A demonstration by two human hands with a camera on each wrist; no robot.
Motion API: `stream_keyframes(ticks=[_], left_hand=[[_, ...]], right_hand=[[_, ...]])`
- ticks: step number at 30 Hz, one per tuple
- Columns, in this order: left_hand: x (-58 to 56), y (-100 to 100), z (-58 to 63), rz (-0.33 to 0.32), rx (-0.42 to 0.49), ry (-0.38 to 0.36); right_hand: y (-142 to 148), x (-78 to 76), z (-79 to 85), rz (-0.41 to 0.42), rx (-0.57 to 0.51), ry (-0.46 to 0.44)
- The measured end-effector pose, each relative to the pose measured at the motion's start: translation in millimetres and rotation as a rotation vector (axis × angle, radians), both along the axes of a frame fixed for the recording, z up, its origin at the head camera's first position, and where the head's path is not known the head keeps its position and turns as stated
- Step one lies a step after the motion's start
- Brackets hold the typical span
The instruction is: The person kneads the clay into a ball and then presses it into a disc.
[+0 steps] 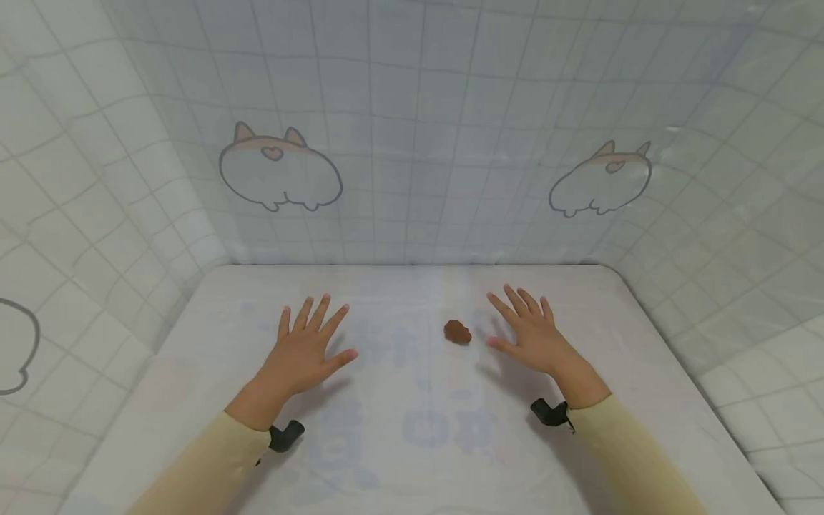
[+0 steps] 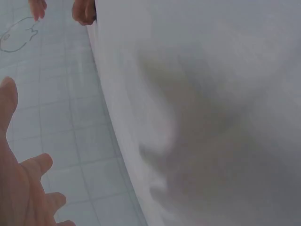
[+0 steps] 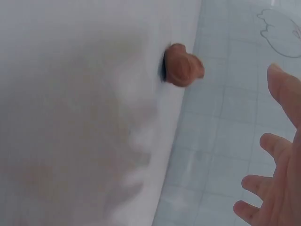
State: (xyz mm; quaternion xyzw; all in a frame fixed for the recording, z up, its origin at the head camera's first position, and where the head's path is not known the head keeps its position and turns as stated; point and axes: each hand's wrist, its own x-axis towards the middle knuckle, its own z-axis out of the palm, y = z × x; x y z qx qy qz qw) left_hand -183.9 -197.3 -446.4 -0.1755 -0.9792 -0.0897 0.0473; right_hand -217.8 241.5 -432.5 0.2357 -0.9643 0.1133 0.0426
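Note:
A small reddish-brown lump (image 1: 457,332), uneven and rounded like a piece of modelling clay, lies on the white tabletop (image 1: 399,386). In the right wrist view the lump (image 3: 183,66) shows a bumpy, folded surface; its exact kind is unclear. My right hand (image 1: 531,336) hovers just right of it, fingers spread, apart from it. To the left of the lump, farther off, my left hand (image 1: 302,357) is also held over the table with spread fingers. Both hands cast shadows on the surface and hold nothing. The lump (image 2: 83,12) also appears at the top of the left wrist view.
White gridded curtains with dog drawings (image 1: 280,172) hang behind the table and along both sides. Faint bluish printing (image 1: 425,429) shows on the table covering. Each wrist wears a small black camera mount (image 1: 286,435) below a pale yellow sleeve (image 1: 199,465).

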Motion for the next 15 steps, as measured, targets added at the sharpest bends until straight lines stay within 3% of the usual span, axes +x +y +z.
stream_keyframes(ticks=[15], left_hand=[[-8.7, 28.6, -1.5, -0.020, 0.075, -0.027]], right_hand=[[-29.9, -14.6, -7.9, 0.043, -0.041, -0.084]])
